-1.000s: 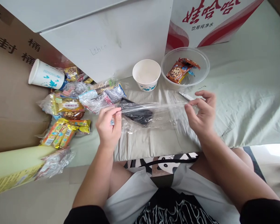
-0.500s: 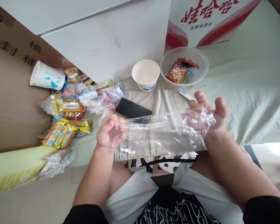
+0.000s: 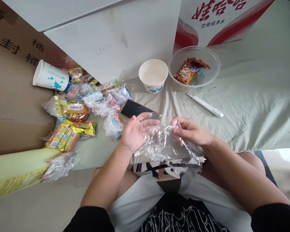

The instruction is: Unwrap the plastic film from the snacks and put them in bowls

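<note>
A crumpled sheet of clear plastic wrap (image 3: 166, 148) hangs between my hands above the bed's front edge. My right hand (image 3: 189, 130) pinches its upper edge between thumb and fingers. Palm up, my left hand (image 3: 140, 130) is open, its fingers spread, with the wrap lying against the palm and fingertips. Just behind the left fingers lies a black phone (image 3: 137, 109), partly covered by them. A white utility knife (image 3: 205, 104) rests on the cloth beyond my right hand.
Wrapped snacks (image 3: 72, 109) are heaped at the left beside a tipped paper cup (image 3: 50, 75). An upright paper bowl (image 3: 153, 75) and a clear plastic bowl (image 3: 212, 74) holding a brown cookie packet (image 3: 187, 72) stand before white boxes (image 3: 111, 48). A green cloth (image 3: 256, 96) covers the surface.
My hands have come closer together, and the stretched plastic wrap has bunched up. My right hand has gone from spread fingers to a pinch; my left hand has opened. The knife is uncovered.
</note>
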{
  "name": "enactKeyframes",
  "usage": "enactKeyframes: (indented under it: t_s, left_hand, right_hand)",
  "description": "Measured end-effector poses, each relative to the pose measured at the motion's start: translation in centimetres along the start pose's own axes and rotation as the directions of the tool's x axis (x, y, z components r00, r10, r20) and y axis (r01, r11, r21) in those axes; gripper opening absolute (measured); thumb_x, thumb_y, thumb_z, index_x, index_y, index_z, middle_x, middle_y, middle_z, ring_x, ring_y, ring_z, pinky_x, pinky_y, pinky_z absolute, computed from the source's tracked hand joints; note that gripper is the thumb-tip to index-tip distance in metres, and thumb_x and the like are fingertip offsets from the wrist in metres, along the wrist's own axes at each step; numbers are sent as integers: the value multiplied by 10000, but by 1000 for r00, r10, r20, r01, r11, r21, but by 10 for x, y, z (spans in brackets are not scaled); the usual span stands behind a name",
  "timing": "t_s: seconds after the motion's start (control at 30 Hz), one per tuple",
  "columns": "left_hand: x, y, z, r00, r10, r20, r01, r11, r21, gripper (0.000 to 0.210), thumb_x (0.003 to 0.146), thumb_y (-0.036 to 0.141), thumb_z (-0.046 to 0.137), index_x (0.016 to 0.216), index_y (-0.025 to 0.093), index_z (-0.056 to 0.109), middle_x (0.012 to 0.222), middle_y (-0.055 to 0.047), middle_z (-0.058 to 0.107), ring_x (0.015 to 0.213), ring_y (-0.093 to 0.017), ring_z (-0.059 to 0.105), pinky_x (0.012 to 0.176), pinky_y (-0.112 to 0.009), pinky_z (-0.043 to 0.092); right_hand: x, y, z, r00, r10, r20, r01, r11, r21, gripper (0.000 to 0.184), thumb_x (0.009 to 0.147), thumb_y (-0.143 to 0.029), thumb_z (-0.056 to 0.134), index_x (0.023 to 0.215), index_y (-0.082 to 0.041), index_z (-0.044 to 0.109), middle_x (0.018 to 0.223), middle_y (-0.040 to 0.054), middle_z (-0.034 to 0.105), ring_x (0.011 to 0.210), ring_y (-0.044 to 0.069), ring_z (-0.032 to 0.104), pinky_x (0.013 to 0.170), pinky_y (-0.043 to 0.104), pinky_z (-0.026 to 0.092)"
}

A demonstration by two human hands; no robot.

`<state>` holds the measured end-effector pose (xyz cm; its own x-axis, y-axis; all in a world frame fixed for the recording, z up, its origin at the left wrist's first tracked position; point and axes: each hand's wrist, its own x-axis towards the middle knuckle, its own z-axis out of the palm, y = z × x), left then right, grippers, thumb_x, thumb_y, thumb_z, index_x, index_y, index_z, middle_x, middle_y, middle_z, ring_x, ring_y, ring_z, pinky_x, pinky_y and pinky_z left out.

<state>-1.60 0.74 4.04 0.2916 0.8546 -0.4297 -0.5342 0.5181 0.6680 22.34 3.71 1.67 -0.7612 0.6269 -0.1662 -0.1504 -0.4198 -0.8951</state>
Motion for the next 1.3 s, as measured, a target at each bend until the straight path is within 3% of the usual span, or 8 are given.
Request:
enactKeyframes:
  t_s: [0.1, 0.3, 0.43, 0.57, 0.77, 0.9, 1.03, 1.3]
  left_hand:
    - [2, -8, 5, 999, 45, 18, -43, 995, -92, 695, 723, 654, 769, 1222, 190, 634, 1250, -143, 727, 1196, -324, 681, 966, -426, 561]
    - [2, -25, 12, 991, 87, 106, -88, 996, 7, 1211, 584, 542, 938, 1568, 385, 251, 1343, -110, 679, 1264, -310, 651, 1126, -509, 446]
    - [0, -28, 9, 982, 84, 171, -100, 991, 88, 1307, 543, 741, 863, 1596, 413, 163, 1431, -149, 606, 1349, -354, 580, 1170, -578, 383]
    - [-1, -31, 6, 963, 61, 264, -121, 969, 217, 1409, 533, 574, 955, 1596, 484, 35, 1564, -141, 470, 1437, -346, 490, 1203, -588, 342]
    - [-5, -29, 6, 919, -25, 393, -119, 934, 338, 1202, 654, 333, 898, 1602, 452, 169, 1659, -109, 348, 1512, -325, 402, 1222, -544, 348]
    - [2, -31, 6, 964, 31, 264, -151, 882, 447, 900, 680, 298, 881, 1485, 347, 482, 1567, -112, 493, 1416, -319, 515, 1155, -464, 453]
    - [9, -32, 5, 982, 153, 112, -189, 816, 546, 361, 846, 443, 752, 1121, 209, 753, 1164, -102, 755, 1111, -278, 696, 1011, -403, 540]
    - [10, -29, 7, 986, 169, -10, -154, 919, 362, 350, 884, 511, 668, 888, 178, 775, 874, -63, 785, 828, -207, 734, 783, -323, 585]
  right_hand:
    - [4, 1, 1, 963, -136, -231, 146, 989, 29, 347, 889, -507, 736, 859, -222, 540, 632, -54, 609, 541, 104, 601, 526, 239, 503]
    - [9, 2, 4, 966, -112, -233, 101, 993, -60, 386, 872, -562, 727, 861, -218, 553, 688, -19, 650, 613, 118, 634, 611, 277, 572]
    - [9, 2, 5, 930, -121, -346, 91, 991, -102, 372, 869, -535, 727, 849, -227, 521, 657, -31, 629, 582, 117, 609, 580, 270, 550]
    - [9, 1, 7, 906, -126, -404, 67, 986, -155, 356, 857, -489, 747, 853, -223, 510, 592, -53, 600, 528, 108, 572, 521, 244, 466]
    - [8, -6, 12, 883, -126, -452, 58, 985, -162, 417, 827, -575, 743, 839, -233, 506, 599, -46, 567, 515, 113, 517, 498, 263, 412]
    - [7, -9, 12, 938, -106, -329, 11, 961, -276, 426, 821, -590, 743, 834, -220, 534, 654, -24, 572, 575, 119, 506, 525, 267, 403]
    - [8, -4, 9, 963, -70, -261, -25, 938, -345, 381, 826, -530, 752, 828, -207, 549, 631, -32, 538, 561, 106, 462, 511, 259, 351]
    - [9, 2, 4, 960, -98, -264, 8, 947, -321, 238, 905, -410, 645, 873, -206, 526, 657, -15, 617, 574, 110, 531, 537, 261, 390]
